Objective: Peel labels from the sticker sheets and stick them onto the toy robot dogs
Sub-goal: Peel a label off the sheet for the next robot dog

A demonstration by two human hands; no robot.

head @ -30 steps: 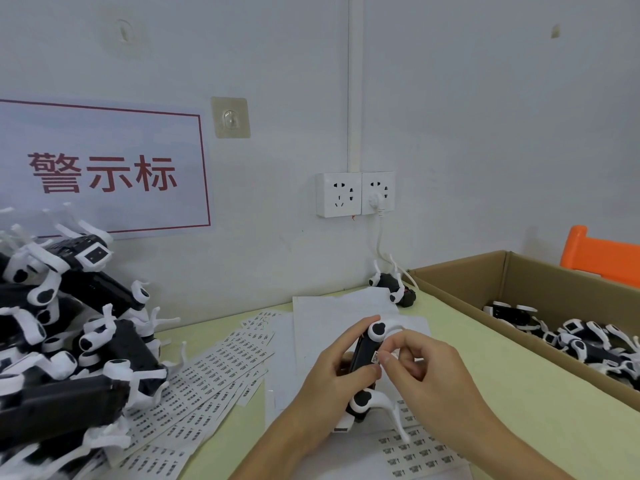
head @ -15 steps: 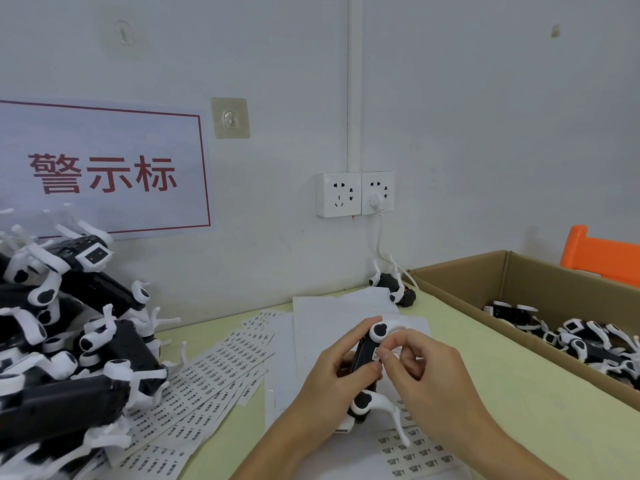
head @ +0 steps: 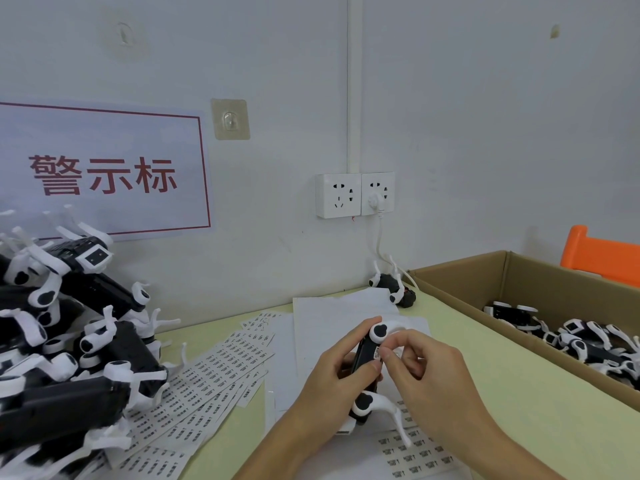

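Observation:
My left hand (head: 334,379) grips a black toy robot dog (head: 367,368) with white legs, held upright above the table in the lower middle. My right hand (head: 427,379) presses a small white label (head: 376,354) onto the dog's dark side with thumb and forefinger, the other fingers curled. Sticker sheets (head: 221,368) with rows of printed labels lie fanned out to the left, and another sheet (head: 415,455) lies under my hands.
A heap of black-and-white robot dogs (head: 65,344) fills the left side. An open cardboard box (head: 519,282) at the right holds several more dogs. One dog (head: 393,289) lies by the wall below the sockets (head: 355,195). An orange chair back (head: 602,252) is behind the box.
My hands and the dog stay almost in place. My right fingertips have shifted slightly along the label on the dog's side.

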